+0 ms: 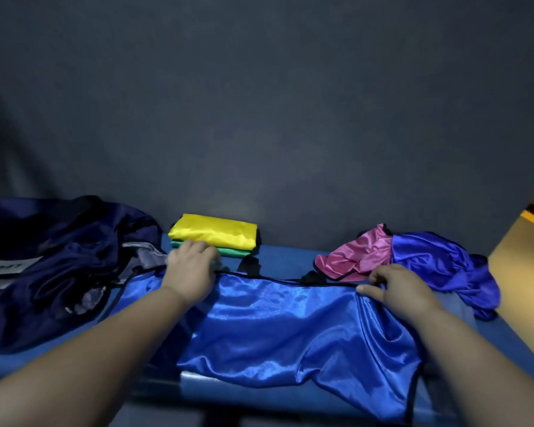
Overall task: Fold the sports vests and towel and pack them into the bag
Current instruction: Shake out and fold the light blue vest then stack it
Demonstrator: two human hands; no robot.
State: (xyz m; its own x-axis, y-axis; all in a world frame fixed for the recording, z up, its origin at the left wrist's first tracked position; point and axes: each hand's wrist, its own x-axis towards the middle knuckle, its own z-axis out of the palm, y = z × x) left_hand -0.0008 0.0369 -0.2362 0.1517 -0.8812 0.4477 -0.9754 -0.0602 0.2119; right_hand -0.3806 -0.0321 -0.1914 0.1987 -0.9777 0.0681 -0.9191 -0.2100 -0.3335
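Bag (pixel 53 272) of dark navy cloth lay slumped and open at nine o'clock on the blue table (pixel 284 257), with a pale label on its near side. Just right of it, at eleven o'clock, a folded yellow vest (pixel 213 231) sat on a folded green vest (pixel 238 252). The left hand (pixel 190 272) reached forward on a straight arm, palm down, its fingers curled at the far left corner of the blue vest (pixel 275 331) and beside the green one; whether they pinched the black trim, I could not tell. That blue vest was spread flat across the middle, from ten to four o'clock, its near part hanging over the table's edge. The right hand (pixel 396 288) rested palm down on the far right corner, thumb stretched left, fingers bent together onto the cloth. Beyond it, at two o'clock, a crumpled pink vest (pixel 352 257) touched a crumpled purple vest (pixel 444 263).
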